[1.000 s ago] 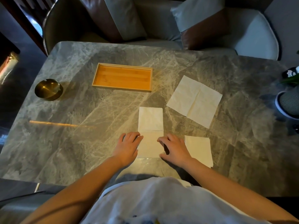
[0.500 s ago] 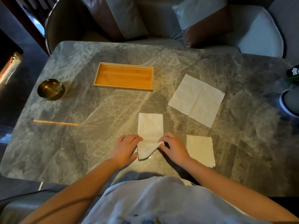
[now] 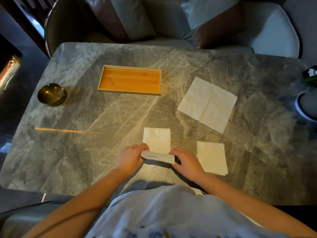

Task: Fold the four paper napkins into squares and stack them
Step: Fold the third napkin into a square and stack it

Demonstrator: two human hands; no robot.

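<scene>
A second ago the half-folded napkin (image 3: 157, 140) lay flat as a long strip under both hands; now its near end is off the counter (image 3: 85, 152) and curling over toward the far end. The left hand (image 3: 131, 158) pinches the near-left corner of the raised flap, and the right hand (image 3: 186, 161) pinches the near-right corner, each closed on the paper. The far half of the strip has stayed flat on the counter just beyond the hands.

This looks like the second fold under way, the one that turns the strip into a square. Once the lifted edge meets the far edge and is pressed, this napkin should be ready for the stack (image 3: 211, 158) just to the right, whose layered edges suggest more than one finished napkin. The open napkin (image 3: 207, 103) lies far right, unchanged and yet to be folded.
</scene>
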